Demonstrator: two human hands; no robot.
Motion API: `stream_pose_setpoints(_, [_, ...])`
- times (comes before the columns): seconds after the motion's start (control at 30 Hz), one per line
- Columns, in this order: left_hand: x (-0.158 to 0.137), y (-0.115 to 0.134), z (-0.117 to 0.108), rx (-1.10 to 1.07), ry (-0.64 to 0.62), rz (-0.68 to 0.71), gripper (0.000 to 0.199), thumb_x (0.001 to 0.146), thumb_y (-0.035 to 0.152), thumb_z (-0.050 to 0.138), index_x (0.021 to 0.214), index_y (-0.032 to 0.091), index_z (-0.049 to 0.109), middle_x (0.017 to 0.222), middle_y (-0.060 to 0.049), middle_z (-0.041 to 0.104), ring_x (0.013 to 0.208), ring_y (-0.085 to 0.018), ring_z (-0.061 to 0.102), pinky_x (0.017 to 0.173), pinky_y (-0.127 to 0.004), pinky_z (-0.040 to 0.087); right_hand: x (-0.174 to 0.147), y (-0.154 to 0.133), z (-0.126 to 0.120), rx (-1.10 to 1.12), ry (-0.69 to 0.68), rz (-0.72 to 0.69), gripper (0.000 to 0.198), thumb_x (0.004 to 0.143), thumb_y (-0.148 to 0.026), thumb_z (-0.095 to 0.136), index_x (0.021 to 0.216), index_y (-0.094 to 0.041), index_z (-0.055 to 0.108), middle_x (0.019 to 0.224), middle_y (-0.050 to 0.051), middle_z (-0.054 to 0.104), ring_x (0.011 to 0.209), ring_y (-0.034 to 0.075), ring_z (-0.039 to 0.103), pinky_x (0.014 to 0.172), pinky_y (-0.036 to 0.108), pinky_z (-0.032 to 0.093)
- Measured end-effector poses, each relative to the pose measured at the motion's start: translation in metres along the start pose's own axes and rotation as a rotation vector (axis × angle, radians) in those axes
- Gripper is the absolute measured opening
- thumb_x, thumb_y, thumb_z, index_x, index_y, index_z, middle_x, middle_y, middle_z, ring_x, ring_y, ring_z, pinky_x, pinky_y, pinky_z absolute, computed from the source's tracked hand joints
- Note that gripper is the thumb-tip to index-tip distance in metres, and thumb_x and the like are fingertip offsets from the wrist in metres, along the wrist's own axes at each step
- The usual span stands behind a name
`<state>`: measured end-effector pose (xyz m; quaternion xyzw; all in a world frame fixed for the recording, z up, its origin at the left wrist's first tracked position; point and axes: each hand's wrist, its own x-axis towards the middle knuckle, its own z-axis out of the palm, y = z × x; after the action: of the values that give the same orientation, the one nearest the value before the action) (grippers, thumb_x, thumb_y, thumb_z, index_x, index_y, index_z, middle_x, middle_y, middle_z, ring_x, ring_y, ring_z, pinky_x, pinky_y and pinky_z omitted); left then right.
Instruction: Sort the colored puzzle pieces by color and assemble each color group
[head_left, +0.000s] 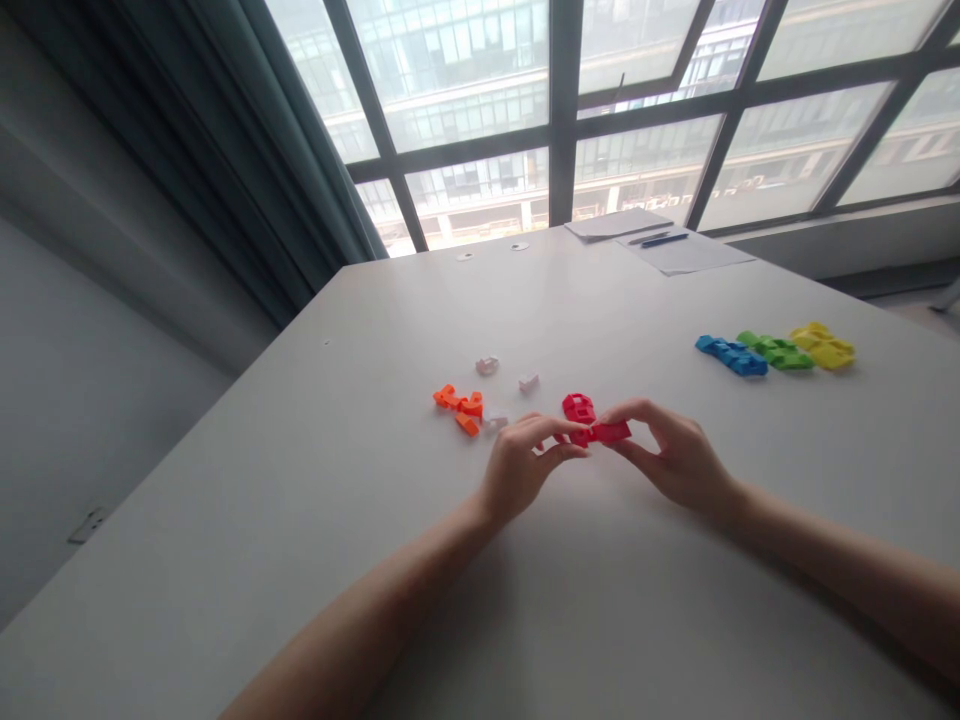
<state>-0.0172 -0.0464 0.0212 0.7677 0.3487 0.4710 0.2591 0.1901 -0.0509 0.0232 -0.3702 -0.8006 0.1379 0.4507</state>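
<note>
Between my two hands are small red plastic pieces, held just above the white table. My left hand pinches the left end between thumb and forefinger. On the right end, my right hand closes thumb and fingertips. Whether the two red ends are joined I cannot tell. Another red piece lies just beyond my fingertips. Left of my left hand is a loose group of orange pieces. Several white pieces lie near them, one partly behind my left hand.
Toward the right of the table sit a blue block shape, a green one and a yellow one side by side. Paper sheets with a pen lie at the far edge, by the windows. A dark curtain hangs at left.
</note>
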Motion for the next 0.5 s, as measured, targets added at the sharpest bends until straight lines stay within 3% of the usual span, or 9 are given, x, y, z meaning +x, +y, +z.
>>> stream_pose_setpoints(0.2, [0.0003,-0.0028,0.0005,-0.003,0.007,-0.104,0.019,0.084,0.038,0.069,0.089,0.02,0.074,0.081,-0.004,0.074,0.07,-0.014,0.064,0.065,-0.025,0.049,0.0001,0.0052,0.0023,0.049,-0.026,0.089,0.016,0.087,-0.033,0.064,0.098,-0.023,0.062,0.091,0.003,0.072,0.08,0.018,0.068,0.074,0.031,0.055])
stream_pose_setpoints(0.37, [0.0006,-0.0041,0.0002,-0.041,0.02,-0.217,0.019,0.087,0.033,0.066,0.1,0.02,0.072,0.087,-0.003,0.076,0.075,-0.015,0.067,0.069,-0.025,0.049,0.0014,0.0084,0.0057,0.206,-0.067,0.172,0.027,0.083,-0.036,0.069,0.105,-0.024,0.06,0.101,0.005,0.072,0.089,0.02,0.07,0.08,0.034,0.057])
stream_pose_setpoints(0.5, [0.0006,-0.0045,-0.0001,-0.049,0.028,-0.26,0.018,0.089,0.033,0.061,0.098,0.019,0.07,0.088,-0.004,0.076,0.078,-0.016,0.069,0.069,-0.025,0.049,0.0031,0.0058,0.0044,0.259,-0.091,0.178,0.023,0.086,-0.036,0.066,0.105,-0.024,0.062,0.102,0.004,0.072,0.09,0.019,0.069,0.083,0.035,0.057])
